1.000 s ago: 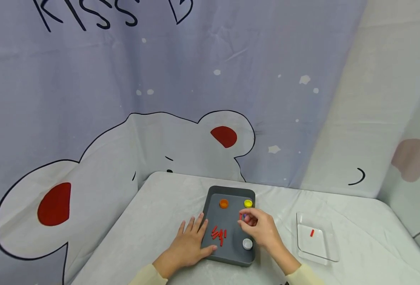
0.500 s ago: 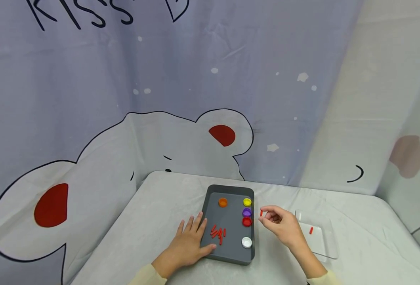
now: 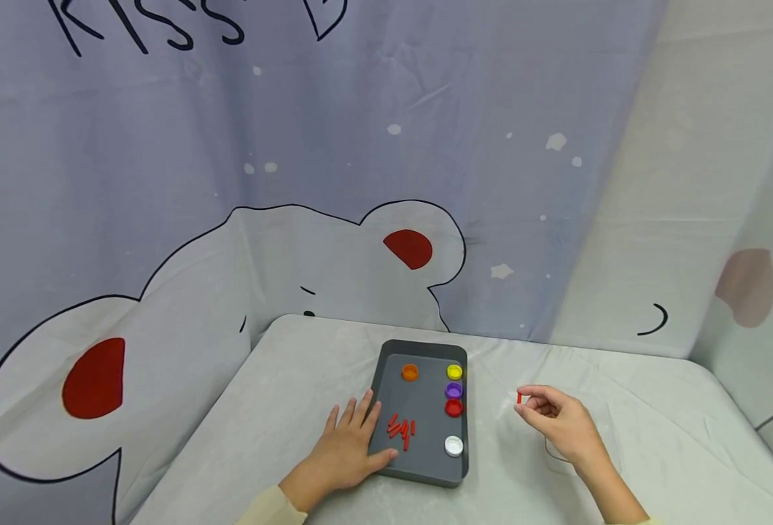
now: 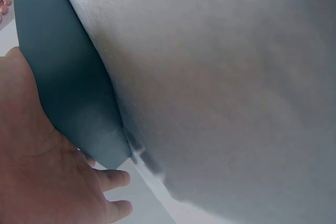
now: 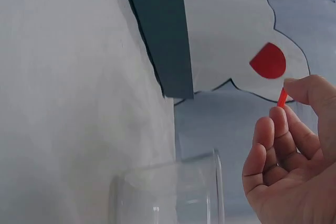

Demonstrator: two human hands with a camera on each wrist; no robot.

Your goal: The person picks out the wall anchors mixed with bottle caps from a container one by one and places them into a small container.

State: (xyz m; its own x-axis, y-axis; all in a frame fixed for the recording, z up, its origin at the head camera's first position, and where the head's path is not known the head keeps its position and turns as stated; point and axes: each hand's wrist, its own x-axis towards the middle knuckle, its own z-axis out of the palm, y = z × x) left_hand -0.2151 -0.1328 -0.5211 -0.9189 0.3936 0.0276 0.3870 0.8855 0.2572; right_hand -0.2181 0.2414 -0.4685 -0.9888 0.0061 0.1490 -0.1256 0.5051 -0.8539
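Note:
Between thumb and fingertip, my right hand [image 3: 560, 423] pinches a short red stick [image 3: 519, 398]. It is in the air right of the grey tray [image 3: 422, 357], over the near-left part of a clear plastic box [image 3: 612, 437]. The right wrist view shows the red stick [image 5: 282, 98] upright in the pinch, with the clear box [image 5: 218, 182] below. My left hand [image 3: 342, 456] lies with spread fingers along the tray's left edge, thumb over the near corner. Several red sticks [image 3: 405, 429] lie loose inside the tray, near that thumb.
Down the tray's right side sit yellow [image 3: 454, 372], purple [image 3: 453, 391], red [image 3: 453, 407] and white [image 3: 453, 445] round caps. An orange cap [image 3: 410, 372] is at the back left. A white cloth [image 3: 321, 350] covers the table, and a printed curtain [image 3: 334, 131] hangs behind.
My right hand has moved right, from over the tray's caps to the clear box, carrying the red stick. The purple and red caps came into view. My left hand has stayed on the tray.

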